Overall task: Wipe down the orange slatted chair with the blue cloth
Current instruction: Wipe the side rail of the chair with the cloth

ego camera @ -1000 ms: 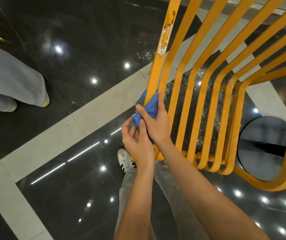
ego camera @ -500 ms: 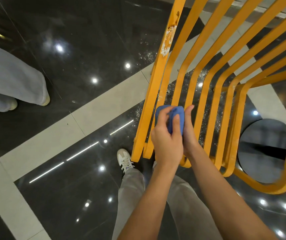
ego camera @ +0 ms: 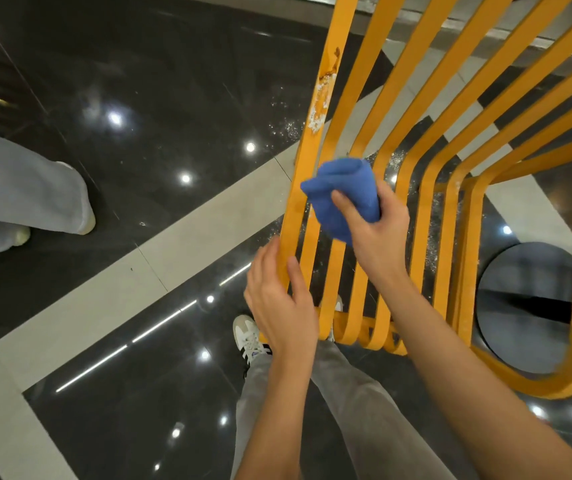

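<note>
The orange slatted chair [ego camera: 426, 161] fills the right half of the view, its curved slats running down toward me. Paint is chipped white on the leftmost slat. My right hand [ego camera: 376, 233] grips the bunched blue cloth [ego camera: 341, 194] against the second and third slats from the left. My left hand [ego camera: 282, 299] holds the lower part of the leftmost slat, thumb on its front and fingers behind it.
The floor is glossy black tile with pale grey bands [ego camera: 187, 233]. Another person's grey trouser legs and shoes [ego camera: 35, 206] stand at the left. My own legs and a white sneaker [ego camera: 248, 337] are below the chair. A round dark base [ego camera: 527, 306] sits at the right.
My left hand has let go of the cloth and moved down-left onto the leftmost slat. My right hand now holds the cloth alone, a little higher on the slats.
</note>
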Motion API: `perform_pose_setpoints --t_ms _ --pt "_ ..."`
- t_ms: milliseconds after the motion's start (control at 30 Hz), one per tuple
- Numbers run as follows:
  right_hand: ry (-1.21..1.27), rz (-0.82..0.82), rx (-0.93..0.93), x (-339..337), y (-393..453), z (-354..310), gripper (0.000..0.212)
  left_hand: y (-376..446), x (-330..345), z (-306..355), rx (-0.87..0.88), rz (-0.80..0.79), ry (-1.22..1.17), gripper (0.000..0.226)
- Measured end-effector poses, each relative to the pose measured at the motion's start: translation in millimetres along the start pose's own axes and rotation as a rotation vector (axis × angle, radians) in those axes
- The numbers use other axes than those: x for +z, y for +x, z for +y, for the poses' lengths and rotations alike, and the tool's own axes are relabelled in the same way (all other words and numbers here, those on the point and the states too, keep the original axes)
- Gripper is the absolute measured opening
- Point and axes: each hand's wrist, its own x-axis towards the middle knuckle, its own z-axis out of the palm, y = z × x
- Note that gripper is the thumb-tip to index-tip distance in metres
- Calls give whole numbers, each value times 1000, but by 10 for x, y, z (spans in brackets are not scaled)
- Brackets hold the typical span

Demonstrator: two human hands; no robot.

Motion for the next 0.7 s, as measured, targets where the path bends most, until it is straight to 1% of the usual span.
perform_pose_setpoints --t_ms 67,133,167,233,300,333,367,400,467,500,533,633,700 --pt "-268 -62 -211 132 283 27 37 -74 -22 -107 -67 -9 -45 39" --pt "-519 -196 -339 271 386 132 54 -139 -31 -148 -137 -26 -109 40" --pt "-606 -269 -378 317 343 194 58 -168 -35 -155 -155 -38 -129 40" --pt "-697 -416 -469 325 136 314 61 -207 -53 -164 -150 -55 -141 40" --pt "-689 -545 -561 219 -21 367 60 -198 -80 -190 -136 -66 -137 38" --pt "-667 -575 -577 165 17 358 60 -184 -98 -214 -133 -72 -124 37" --pt "-653 -562 -567 145 127 337 61 -172 -121 -242 -132 -77 -106 36" --pt "-644 -512 -530 159 275 309 62 -163 -149 -274 -133 -82 -92 35" --pt "-634 -355 -429 266 561 252 61 -166 -194 -338 -145 -87 -104 34" --pt "-623 -306 -387 335 597 228 60 -183 -209 -364 -152 -88 -126 33" --pt "-610 -299 -367 388 542 224 61 -205 -221 -383 -157 -89 -144 33" --pt "-567 -455 -428 303 50 326 57 -249 -226 -410 -185 -85 -168 35" --pt "-568 -545 -462 144 -101 368 54 -256 -208 -413 -199 -78 -174 36"
